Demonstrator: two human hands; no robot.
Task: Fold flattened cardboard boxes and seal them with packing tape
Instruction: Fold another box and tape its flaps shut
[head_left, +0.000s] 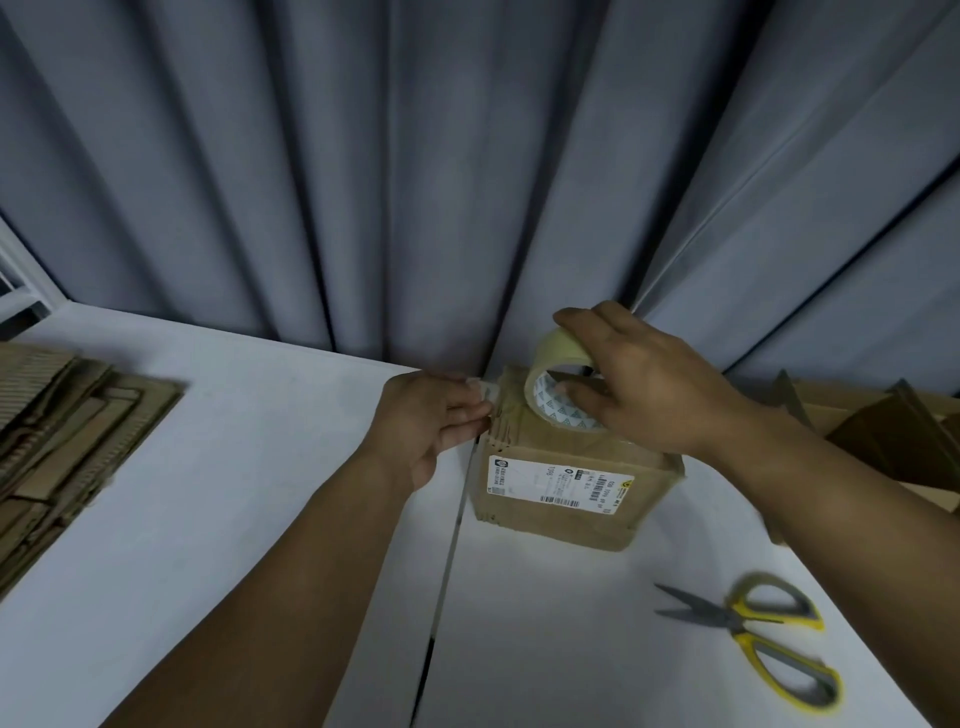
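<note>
Right hand (644, 384) grips tape roll (563, 387) atop cardboard box (566, 483); left hand (431, 421) pinches tape end at box's left edge; scissors (753, 639) lie near right

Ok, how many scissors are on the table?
1. The scissors lie on the table, right of the box and nearer the camera. More could be hidden out of view.

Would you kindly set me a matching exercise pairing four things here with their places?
Things:
1. roll of beige packing tape
2. yellow-handled grey scissors
3. stack of flattened brown cardboard
4. brown cardboard box with white label

Places:
a. lying at far left
b. gripped by the right hand
c. lying open, near right
d. beneath the tape roll

Pairs: 1-b, 2-c, 3-a, 4-d
</note>
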